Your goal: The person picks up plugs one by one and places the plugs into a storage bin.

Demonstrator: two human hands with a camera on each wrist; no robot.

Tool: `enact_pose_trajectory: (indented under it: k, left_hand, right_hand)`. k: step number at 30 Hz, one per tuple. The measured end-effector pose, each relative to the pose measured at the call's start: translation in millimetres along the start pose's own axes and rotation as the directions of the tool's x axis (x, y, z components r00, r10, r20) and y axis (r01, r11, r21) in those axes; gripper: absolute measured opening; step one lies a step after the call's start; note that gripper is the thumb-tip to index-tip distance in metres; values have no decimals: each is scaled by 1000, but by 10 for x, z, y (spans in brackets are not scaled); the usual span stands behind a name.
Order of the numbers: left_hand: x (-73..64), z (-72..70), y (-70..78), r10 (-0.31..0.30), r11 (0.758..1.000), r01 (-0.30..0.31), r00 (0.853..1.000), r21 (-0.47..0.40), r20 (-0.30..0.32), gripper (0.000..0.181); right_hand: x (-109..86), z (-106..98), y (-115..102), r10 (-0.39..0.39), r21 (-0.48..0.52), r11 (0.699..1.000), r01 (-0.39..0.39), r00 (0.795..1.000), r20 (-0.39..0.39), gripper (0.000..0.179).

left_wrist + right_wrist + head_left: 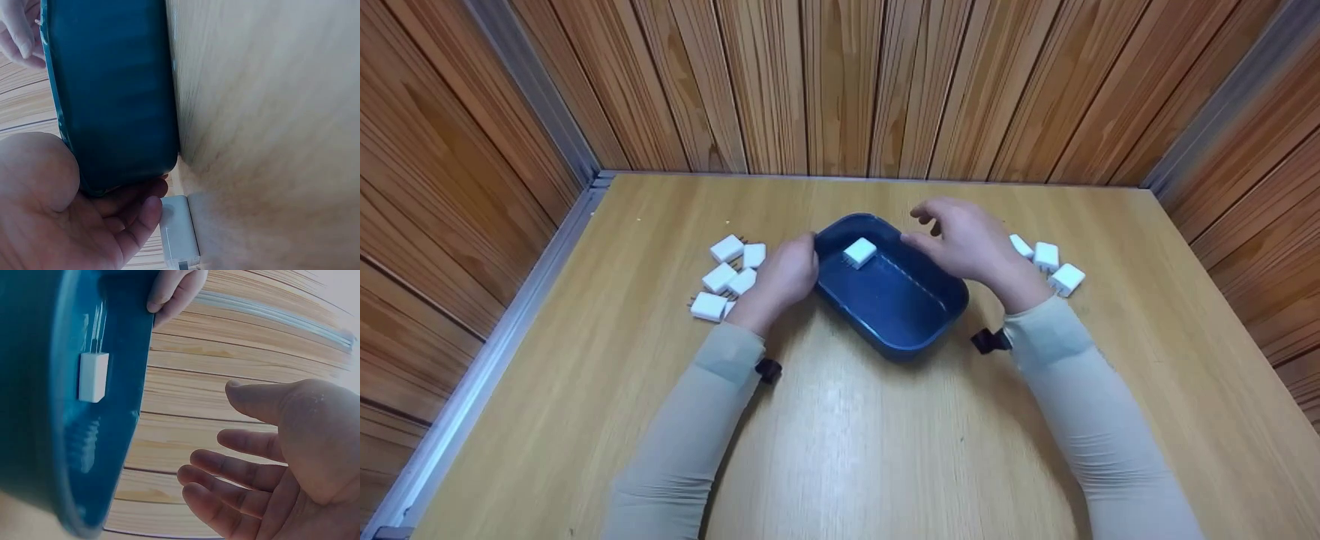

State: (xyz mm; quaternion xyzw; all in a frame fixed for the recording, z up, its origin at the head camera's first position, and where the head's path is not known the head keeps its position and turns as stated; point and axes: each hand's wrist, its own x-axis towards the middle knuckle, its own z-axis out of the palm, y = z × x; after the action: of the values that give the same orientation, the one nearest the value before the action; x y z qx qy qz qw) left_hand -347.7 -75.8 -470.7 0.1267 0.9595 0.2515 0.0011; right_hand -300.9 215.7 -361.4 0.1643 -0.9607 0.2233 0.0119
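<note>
A dark blue plastic bin [885,300] stands at a slant on the table. My left hand [787,274] grips its left rim near the far corner, and the left wrist view shows the fingers [135,230] against the bin's end wall. Inside the bin lies one white plug adapter [860,253] with metal prongs, also seen in the right wrist view. Over the bin's far right rim hovers my right hand [964,240], its fingers loosely spread and holding nothing; the right wrist view shows its bare palm [320,450].
Several white plug adapters [720,277] lie in a group left of the bin, partly behind the left hand. More adapters [1045,256] rest to the right, beside the right wrist. Wood-panelled walls [840,90] enclose the table [840,450] at the back and sides.
</note>
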Motion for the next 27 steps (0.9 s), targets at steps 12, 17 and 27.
enact_pose_trajectory:
  k: [12,17,27]
  left_hand:
    - [-87,-113,121,-28,1000,28,999,-13,32,46]
    - [-190,-203,236,-41,999,41,998,-6,45,46]
    - [-86,-95,88,-20,999,21,999,-24,31,47]
  right_hand:
    - [-261,-142,292,53,0,999,-53,997,-50,56]
    - [-345,-169,450,64,0,998,-64,996,-60,57]
    - [-444,-286,725,121,2,993,-121,991,-51,63]
